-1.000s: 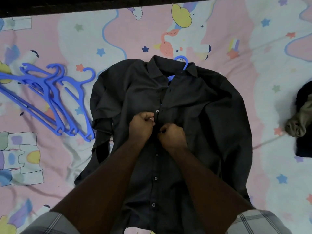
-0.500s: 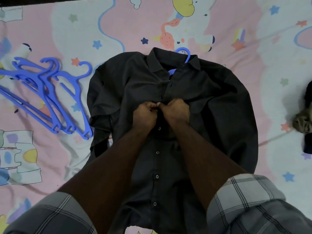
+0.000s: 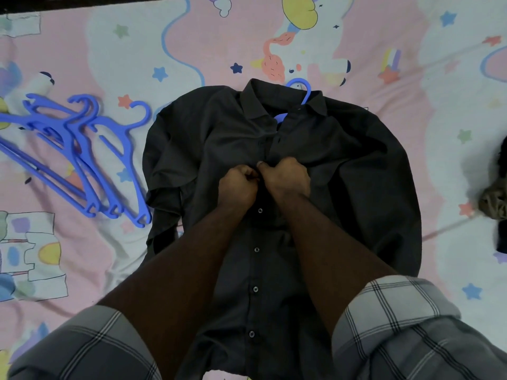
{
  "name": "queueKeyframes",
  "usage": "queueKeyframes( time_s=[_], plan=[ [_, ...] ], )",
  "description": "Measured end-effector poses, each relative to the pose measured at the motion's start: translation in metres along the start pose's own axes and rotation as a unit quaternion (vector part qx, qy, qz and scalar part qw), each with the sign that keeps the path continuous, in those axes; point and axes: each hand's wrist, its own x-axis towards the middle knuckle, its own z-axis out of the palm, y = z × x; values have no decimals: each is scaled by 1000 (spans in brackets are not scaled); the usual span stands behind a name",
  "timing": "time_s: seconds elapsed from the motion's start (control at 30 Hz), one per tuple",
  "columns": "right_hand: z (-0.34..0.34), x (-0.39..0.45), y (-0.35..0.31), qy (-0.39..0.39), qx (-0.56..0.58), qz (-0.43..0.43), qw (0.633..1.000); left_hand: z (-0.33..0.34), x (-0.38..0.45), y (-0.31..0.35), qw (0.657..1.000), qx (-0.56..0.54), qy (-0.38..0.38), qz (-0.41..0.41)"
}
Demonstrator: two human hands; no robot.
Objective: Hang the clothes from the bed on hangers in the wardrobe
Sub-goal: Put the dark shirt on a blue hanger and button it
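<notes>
Since a second ago, both hands have been shifted up the button placket of the dark shirt [image 3: 343, 171], from apart to knuckle against knuckle. Left hand [image 3: 238, 185] and right hand [image 3: 288, 176] are curled tight, each pinching the shirt front at its centre line; the shirt is spread flat at the middle of the bed [image 3: 411, 64], with a blue hanger [image 3: 300, 86] tucked inside its collar. Spare blue hangers [image 3: 82, 149] are piled toward the bed's left edge, and bunched clothes [image 3: 496, 198] lie at its right edge.
</notes>
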Motion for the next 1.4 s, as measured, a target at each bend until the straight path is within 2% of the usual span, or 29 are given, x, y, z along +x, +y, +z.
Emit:
queueKeyframes(
  time_s=[0.13, 0.23, 0.4, 0.6, 0.73, 0.93, 1.3, 1.4],
  plan=[
    [-3, -5, 4, 9, 26, -2, 1000, 0, 1, 2, 1000, -4, 3, -10],
    [2, -4, 14, -11, 132, 24, 991, 0, 2, 5, 999, -19, 3, -28],
    [1, -15, 26, -34, 286, 60, 956, -3, -2, 8, 997, -74, -2, -24],
    [-3, -27, 23, -52, 426, 64, 901, -8, -11, 14, 973, -223, -15, -50],
    [-4, -33, 23, -63, 463, 61, 882, -15, -18, 21, 965, -255, -44, -49],
    [-7, -40, 26, -69, 473, 34, 878, -20, -24, 17, 956, -282, -65, -40],
    [-13, -55, 30, -56, 523, 59, 849, -19, -44, 17, 951, -306, -48, -29],
    [-15, -58, 28, -37, 507, 44, 860, -18, -47, 18, 951, -307, -41, -21]
  ],
)
